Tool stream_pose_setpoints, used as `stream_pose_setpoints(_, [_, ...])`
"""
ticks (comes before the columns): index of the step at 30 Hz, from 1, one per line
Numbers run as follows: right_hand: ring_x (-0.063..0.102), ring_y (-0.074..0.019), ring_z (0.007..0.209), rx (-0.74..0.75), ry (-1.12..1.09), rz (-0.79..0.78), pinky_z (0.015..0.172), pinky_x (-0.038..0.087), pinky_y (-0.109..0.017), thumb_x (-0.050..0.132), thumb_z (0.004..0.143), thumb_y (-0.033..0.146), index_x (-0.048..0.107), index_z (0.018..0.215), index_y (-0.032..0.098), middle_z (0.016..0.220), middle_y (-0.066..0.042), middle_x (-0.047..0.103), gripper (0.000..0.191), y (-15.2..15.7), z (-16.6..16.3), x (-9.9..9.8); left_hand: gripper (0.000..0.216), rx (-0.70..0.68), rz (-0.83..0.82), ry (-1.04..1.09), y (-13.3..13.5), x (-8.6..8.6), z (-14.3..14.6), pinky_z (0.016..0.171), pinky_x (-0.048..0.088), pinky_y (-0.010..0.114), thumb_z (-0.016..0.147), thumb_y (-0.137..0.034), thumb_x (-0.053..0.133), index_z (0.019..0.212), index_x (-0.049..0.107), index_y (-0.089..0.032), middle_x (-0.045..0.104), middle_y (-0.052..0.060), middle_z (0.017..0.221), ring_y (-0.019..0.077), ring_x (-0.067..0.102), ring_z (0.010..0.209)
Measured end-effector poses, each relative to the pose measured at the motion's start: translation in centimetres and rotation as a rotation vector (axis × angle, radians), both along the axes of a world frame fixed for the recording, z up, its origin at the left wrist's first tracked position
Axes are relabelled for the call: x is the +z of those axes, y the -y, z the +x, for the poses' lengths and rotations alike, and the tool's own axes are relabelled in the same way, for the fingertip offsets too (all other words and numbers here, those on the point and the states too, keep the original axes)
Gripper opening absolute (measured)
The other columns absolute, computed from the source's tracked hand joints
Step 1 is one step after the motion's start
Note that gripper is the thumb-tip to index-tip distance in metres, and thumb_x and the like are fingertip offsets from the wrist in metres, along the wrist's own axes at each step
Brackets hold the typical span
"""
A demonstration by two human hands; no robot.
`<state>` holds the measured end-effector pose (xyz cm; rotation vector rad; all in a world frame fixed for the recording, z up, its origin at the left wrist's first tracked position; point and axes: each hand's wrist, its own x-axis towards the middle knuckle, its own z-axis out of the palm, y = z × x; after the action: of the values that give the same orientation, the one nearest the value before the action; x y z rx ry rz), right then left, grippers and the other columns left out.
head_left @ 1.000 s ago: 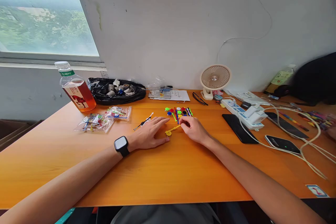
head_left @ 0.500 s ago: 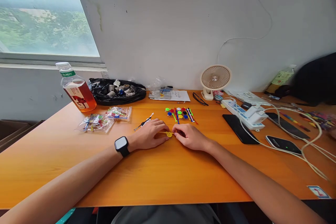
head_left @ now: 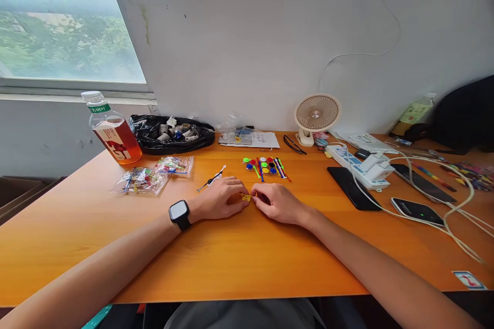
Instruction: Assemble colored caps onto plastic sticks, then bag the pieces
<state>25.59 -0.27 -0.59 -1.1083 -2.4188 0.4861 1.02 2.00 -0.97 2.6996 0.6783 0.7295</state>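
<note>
1. Resting on the orange tabletop (head_left: pixel 247 257), the left hand (head_left: pixel 219 199) and right hand (head_left: pixel 278 203) meet at a small yellow tie (head_left: pixel 246 197) with a round head.
2. Left fingers are curled down with their tips at the tie's left end; whether they pinch it cannot be told, since the fingers hide most of it.
3. Right fingers are bent together, thumb and forefinger closed on the tie's right end.
4. The tie lies on the tabletop between the two hands, near the front middle; only its yellow head and a short bit of strap show.
5. A black watch (head_left: pixel 179 214) sits on the left wrist.
6. Just behind the hands lies a cluster of coloured ties (head_left: pixel 266 166): green, blue, red, yellow, white and black.
7. A thin black-and-white tie (head_left: pixel 211 179) lies apart, behind the left hand.
8. Further left are two clear bags of ties (head_left: pixel 152 175), a tea bottle (head_left: pixel 111 131) and a black bag (head_left: pixel 172 133) of small parts.
9. Against the wall stand a small fan (head_left: pixel 316 115) with papers (head_left: pixel 249 139) and glasses (head_left: pixel 293 145) beside it.
10. To the right lie a power strip (head_left: pixel 358 164), white cables (head_left: pixel 443 205) and dark phones (head_left: pixel 415 211), well apart from the hands.
11. Nothing lies between the hands and the cluster of ties.
</note>
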Motion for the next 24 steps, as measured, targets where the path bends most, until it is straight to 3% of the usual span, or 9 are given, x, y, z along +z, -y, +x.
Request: stream_pose_setpoints(24, [0.056,-0.0137,0.068,-0.035,-0.077,0.021,0.064,0.038,-0.024,0.057,0.097,0.020,0.063,0.090,0.021,0.079,0.000,0.066,0.009,-0.25,0.22,0.20,0.020,0.037,0.012,0.028,-0.21,-0.19,0.01,0.087,0.054,0.036,0.105,-0.029,0.055,0.112,0.072,-0.022,0.075,0.008,0.101,0.0236,0.068,0.096])
